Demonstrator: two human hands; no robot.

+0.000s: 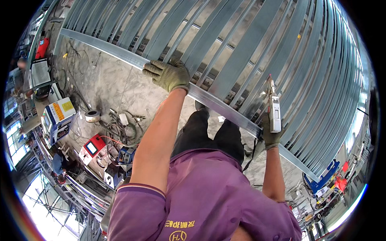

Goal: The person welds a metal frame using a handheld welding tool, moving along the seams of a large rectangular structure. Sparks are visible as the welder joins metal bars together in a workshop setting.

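Observation:
My left hand (168,75), in an olive work glove, lies over the near edge rail (116,50) of a large grey metal slatted panel. Its fingers are stretched out toward the left, resting on the rail and holding nothing. Further right, my right hand (272,136), gloved as well, is wrapped round a white-grey welding gun (275,114). The gun's thin nozzle points away from me, over the slats (235,64), and has a reddish tip. A dark cable or strap hangs by my right wrist. The grip under the gun's body is partly hidden.
On the left floor stand a white-and-blue machine (58,118), a red box with a screen (93,146), tangled cables (122,128) and a round metal ring (93,116). A person (60,162) is at the far left. A blue frame (323,176) lies at the right.

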